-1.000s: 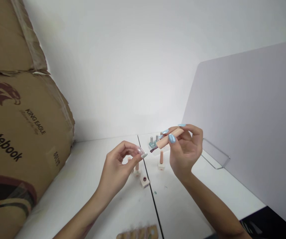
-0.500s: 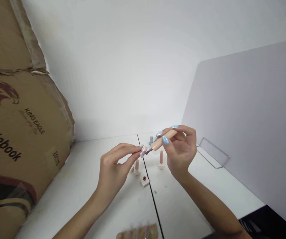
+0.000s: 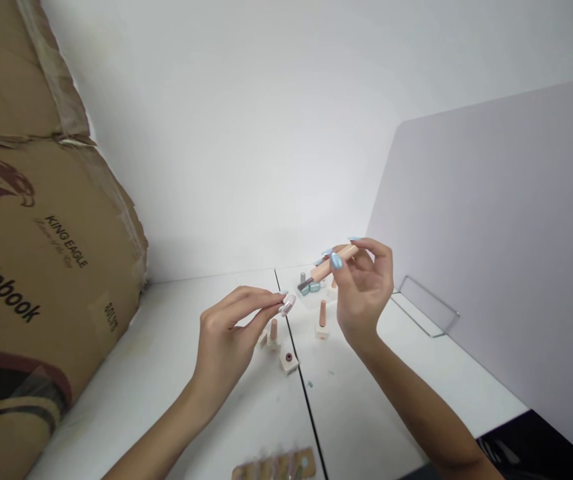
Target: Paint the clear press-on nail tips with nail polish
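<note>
So the left hand (image 3: 226,327) has its thumb and fingertips pinched together on a small, glossy, pearly-white false nail (image 3: 288,305), though it's tiny and half hidden by the fingers, so I can't make out its exact shape. The right hand (image 3: 364,287), with shiny sky-blue almond nails, is clamped on a smooth peach cylindrical polish cap (image 3: 334,262) with a thin dark brush tip poking out toward the left, right over the bottles behind it.

Just below sit two peach-capped polish bottles on square cream bases (image 3: 273,331), plus an uncapped cream square bottle with a dark red neck (image 3: 289,361). Further back is a cluster of small pale-teal polish bottles (image 3: 310,287), partly blocked by the right hand, so I can't count them. A strip of nail tips on a tan card (image 3: 279,465) gets cut off by the bottom of the frame.

It's all on a white bench (image 3: 131,393) with a thin black seam (image 3: 307,400) and a few faint specks. A crumpled brown cardboard box printed "notebook" (image 3: 31,267) leans in on the left, and a matte lilac-grey panel (image 3: 491,233) stands on the right beside a thin wire stand (image 3: 429,307) — white wall behind.
</note>
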Motion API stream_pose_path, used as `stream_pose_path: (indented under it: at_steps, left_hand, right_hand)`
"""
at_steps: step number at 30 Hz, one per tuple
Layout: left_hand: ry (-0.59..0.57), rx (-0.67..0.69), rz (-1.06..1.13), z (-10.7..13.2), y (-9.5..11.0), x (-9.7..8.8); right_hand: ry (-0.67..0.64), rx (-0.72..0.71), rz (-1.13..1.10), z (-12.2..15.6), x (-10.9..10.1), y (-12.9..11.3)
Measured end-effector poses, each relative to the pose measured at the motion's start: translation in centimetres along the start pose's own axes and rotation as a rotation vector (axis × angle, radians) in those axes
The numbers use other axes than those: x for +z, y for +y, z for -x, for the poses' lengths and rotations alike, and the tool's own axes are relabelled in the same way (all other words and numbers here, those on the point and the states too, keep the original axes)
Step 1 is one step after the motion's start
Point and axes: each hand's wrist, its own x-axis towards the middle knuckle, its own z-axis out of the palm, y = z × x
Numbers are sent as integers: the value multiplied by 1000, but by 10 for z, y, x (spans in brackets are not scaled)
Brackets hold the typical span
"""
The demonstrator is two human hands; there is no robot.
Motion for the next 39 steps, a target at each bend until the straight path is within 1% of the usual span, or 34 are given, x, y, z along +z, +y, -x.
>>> stream_pose_path:
  at_steps: [4, 5, 6, 7, 10, 12, 14, 17, 19, 21, 24, 27, 29, 32, 34, 36, 39]
  left_hand:
    - [-7, -18, 11, -2, 1, 2]
    - [-9, -26, 19, -2, 2, 3]
    - [-11, -36, 28, -2, 2, 3]
    - [-12, -46, 37, -1, 2, 3]
    - [-15, -104, 61, 0, 1, 2]
    - [-21, -155, 80, 0, 1, 1]
    - [-28, -197, 103, -1, 2, 1]
    - [-29, -229, 133, -3, 5, 2]
    - [-30, -241, 137, -4, 7, 2]
    - [-34, -246, 132, -4, 8, 3]
    - [-40, -237, 130, -3, 8, 2]
    - [-41, -240, 129, -3, 6, 1]
    - [-43, -247, 131, -4, 6, 1]
    - [-42, -252, 138, -5, 7, 2]
    - [-43, -265, 144, -5, 8, 2]
    - [-55, -289, 159, -5, 9, 2]
    - [-87, -347, 204, -5, 8, 2]
  right_hand:
    - [-191, -113, -71, 6, 3, -2]
    - [-209, -129, -72, 7, 3, -1]
    - [-198, -133, -65, 7, 3, 1]
    - [-161, -122, -52, 6, 3, 2]
    - [16, -49, -7, 3, 2, 7]
    - [80, -26, -1, 3, 2, 8]
    - [78, -47, -10, 5, 4, 6]
    - [-1, -103, -26, 11, 7, 3]
    - [-33, -109, -21, 13, 7, 3]
    - [-9, -68, -2, 13, 7, 5]
    - [68, 30, 30, 8, 4, 7]
    - [96, 49, 11, 6, 3, 7]
    - [75, 21, -18, 8, 4, 5]
    - [-16, -40, -51, 12, 6, 1]
    - [-47, -57, -46, 13, 7, 0]
    - [-9, -27, -7, 12, 7, 1]
    - [93, 49, 29, 9, 6, 4]
